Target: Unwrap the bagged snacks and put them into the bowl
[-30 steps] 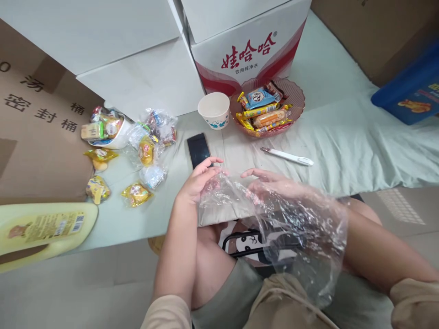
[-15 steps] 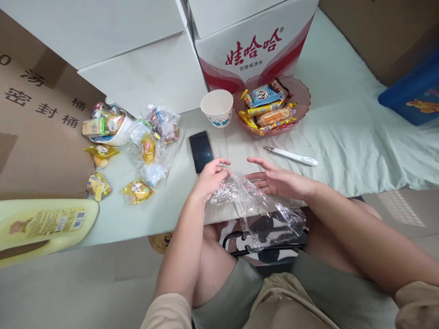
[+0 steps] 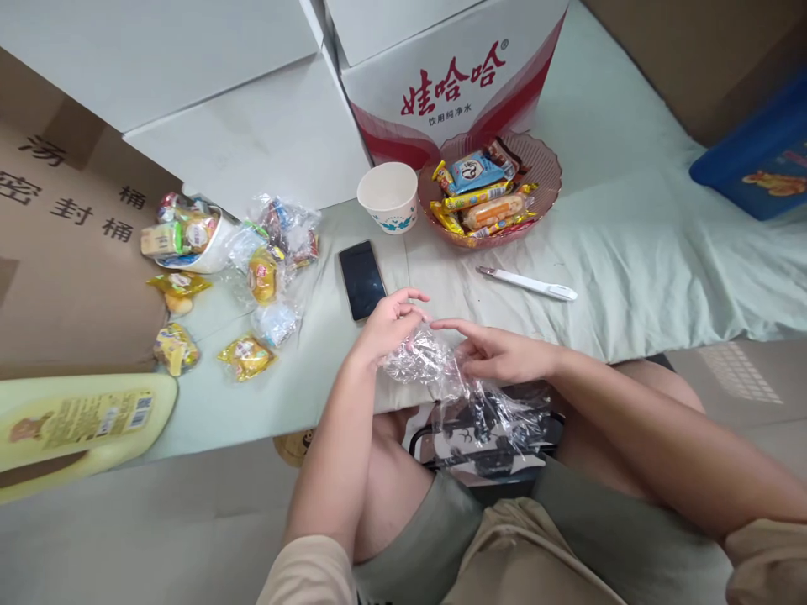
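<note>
A crumpled clear plastic bag (image 3: 435, 370) lies between my hands at the edge of the cloth-covered surface, its loose end hanging over my lap. My left hand (image 3: 396, 326) pinches the gathered part of it with curled fingers. On the other side, my right hand (image 3: 501, 351) has its index finger stretched toward the left fingertips, while its thumb and other fingers close on the plastic. A black phone (image 3: 361, 281) lies just beyond my left hand. Beyond my right hand rests a white utility knife (image 3: 530, 284).
A pink glass bowl (image 3: 550, 186) holds several wrapped snacks, beside a white paper cup (image 3: 389, 197). To the left are a tipped white cup (image 3: 218, 248) of snacks, scattered wrapped snacks (image 3: 247, 357) and a yellow bottle (image 3: 81, 424). Boxes (image 3: 454, 92) stand behind; a blue container (image 3: 750, 168) is right.
My right hand has gone from spread fingers to curled ones with the index finger extended, and has come down onto the plastic. The bag's loose end is more bunched. The view has shifted slightly.
</note>
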